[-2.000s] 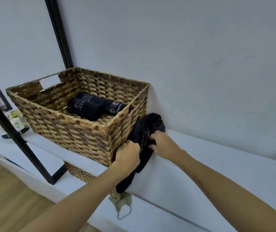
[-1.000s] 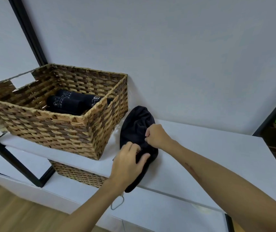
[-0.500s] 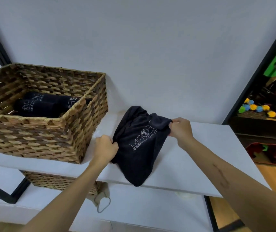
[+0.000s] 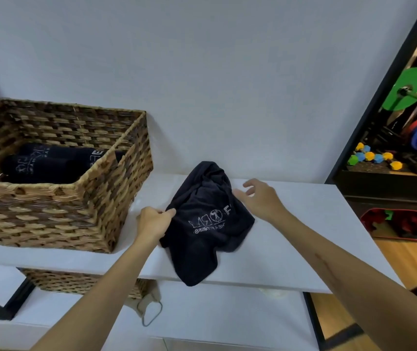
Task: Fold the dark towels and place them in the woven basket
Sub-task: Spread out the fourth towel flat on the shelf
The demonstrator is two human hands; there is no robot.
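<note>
White shelf [image 4: 291, 254] against a pale wall carries the woven basket [image 4: 81, 214] holding rolled dark towels [image 4: 40, 165], and beside it a crumpled dark towel [image 4: 207, 224], its left edge pinched by the left hand [image 4: 153, 222] while the right hand [image 4: 260, 198] hovers, fingers spread.

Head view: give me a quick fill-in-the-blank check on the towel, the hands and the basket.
1. The loose dark towel lies on the white ____.
2. The ____ hand grips the towel's edge, while the other hand's fingers are spread open.
3. The rolled towels lie inside the woven ____.
4. The basket stands to the ____ of the loose towel.

Missing words: shelf; left; basket; left
</note>
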